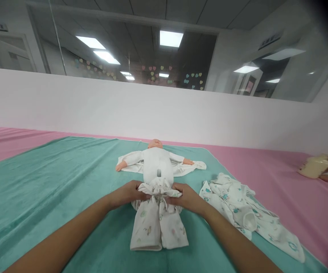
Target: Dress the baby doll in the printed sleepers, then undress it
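A baby doll (157, 161) lies on its back on a green cloth, head toward the wall and arms spread. White baby pants (148, 227) with small printed figures cover its lower body, the leg ends pointing toward me. My left hand (132, 195) grips the gathered waistband on one side. On the other side my right hand (185, 197) grips the same waistband, fingers partly hidden in the folds. A white garment (137, 167) is spread under the doll's arms and back. The doll's legs are hidden by the pants.
To the right lies a crumpled white baby garment with teal prints (232, 204). The green cloth (52, 197) rests on a pink surface (255, 163). At the far right edge is a cream-coloured object (314, 167) beside part of another doll. A white wall (95, 110) with windows stands behind.
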The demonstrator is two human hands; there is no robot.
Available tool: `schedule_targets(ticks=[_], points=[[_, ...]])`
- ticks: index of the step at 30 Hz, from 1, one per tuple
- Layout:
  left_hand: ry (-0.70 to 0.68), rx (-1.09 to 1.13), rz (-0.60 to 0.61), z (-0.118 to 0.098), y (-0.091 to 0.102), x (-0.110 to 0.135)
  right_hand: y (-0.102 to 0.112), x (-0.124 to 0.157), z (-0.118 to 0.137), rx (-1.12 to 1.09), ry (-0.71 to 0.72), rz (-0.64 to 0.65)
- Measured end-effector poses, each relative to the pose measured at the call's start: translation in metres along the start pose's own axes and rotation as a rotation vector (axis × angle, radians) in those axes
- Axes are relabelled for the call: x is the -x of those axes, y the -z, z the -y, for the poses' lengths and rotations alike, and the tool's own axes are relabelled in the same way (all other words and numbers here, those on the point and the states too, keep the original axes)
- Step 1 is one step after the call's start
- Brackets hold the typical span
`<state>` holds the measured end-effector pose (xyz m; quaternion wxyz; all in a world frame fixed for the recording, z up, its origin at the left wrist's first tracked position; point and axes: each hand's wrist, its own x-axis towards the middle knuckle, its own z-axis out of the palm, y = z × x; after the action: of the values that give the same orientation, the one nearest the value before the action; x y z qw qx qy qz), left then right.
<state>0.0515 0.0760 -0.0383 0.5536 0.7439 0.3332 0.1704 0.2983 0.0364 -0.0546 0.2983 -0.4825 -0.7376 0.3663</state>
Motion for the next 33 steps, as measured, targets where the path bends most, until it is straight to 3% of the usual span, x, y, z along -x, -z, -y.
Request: schedule_targets(ticks=[3, 8, 11, 18, 24, 28, 33], points=[[-0.007, -0.039, 0.126, -0.007, 0.004, 0.007, 0.005, 0.008, 0.008, 0.083, -0.046, 0.085], [-0.009, -0.216, 0.194, -0.016, 0.003, 0.016, 0.009, 0.024, 0.022, 0.215, -0.064, 0.179], [-0.071, -0.327, 0.215, -0.016, -0.008, 0.02, 0.0, 0.029, 0.026, 0.323, -0.036, 0.164], [-0.189, -0.77, 0.024, -0.013, -0.037, 0.023, -0.022, 0.024, 0.026, 0.556, 0.196, 0.039], [-0.334, -1.002, 0.028, -0.005, -0.038, 0.018, -0.035, 0.026, 0.017, 0.801, 0.459, 0.0], [-0.373, -0.964, 0.061, -0.009, -0.036, 0.02, -0.044, 0.029, 0.021, 0.813, 0.728, -0.121], [-0.304, -0.636, 0.121, -0.025, -0.024, 0.026, -0.047, 0.028, 0.035, 0.878, 0.969, -0.329]])
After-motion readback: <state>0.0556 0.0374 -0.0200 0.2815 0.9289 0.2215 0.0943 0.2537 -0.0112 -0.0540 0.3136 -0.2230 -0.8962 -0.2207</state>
